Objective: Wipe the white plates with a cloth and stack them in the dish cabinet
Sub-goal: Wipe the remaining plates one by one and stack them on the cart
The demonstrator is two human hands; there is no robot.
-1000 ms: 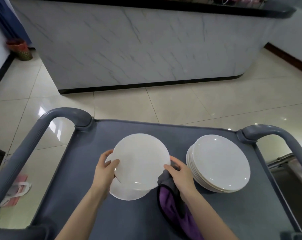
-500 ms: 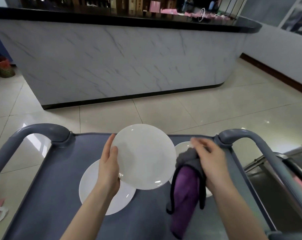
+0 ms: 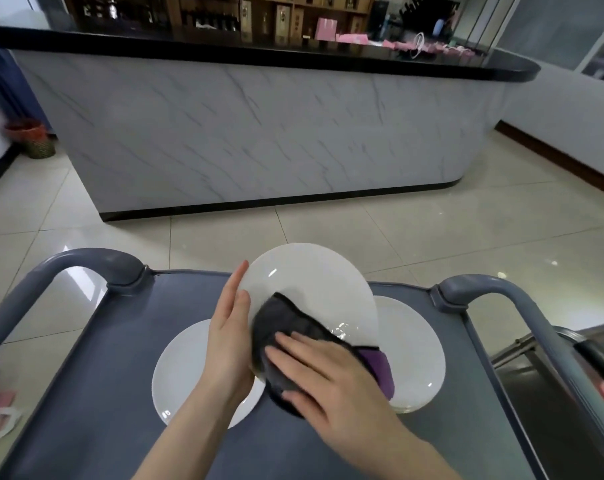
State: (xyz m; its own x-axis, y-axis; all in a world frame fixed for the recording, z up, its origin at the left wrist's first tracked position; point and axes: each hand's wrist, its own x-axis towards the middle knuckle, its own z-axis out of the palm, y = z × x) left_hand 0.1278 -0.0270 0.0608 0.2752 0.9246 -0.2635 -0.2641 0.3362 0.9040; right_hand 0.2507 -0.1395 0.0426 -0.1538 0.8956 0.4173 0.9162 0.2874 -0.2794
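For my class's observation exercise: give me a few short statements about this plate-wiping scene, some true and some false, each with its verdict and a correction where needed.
1. The right hand presses the cloth flat against the held plate. True.
2. The left hand rests empty on the cart. False: it holds the held plate by its left edge.
3. A stack of white plates sits on the cart, right of the held plate. True.
4. The cloth is white. False: it is grey and purple.
5. A single plate lies on the floor. False: it lies on the cart, under the left hand.
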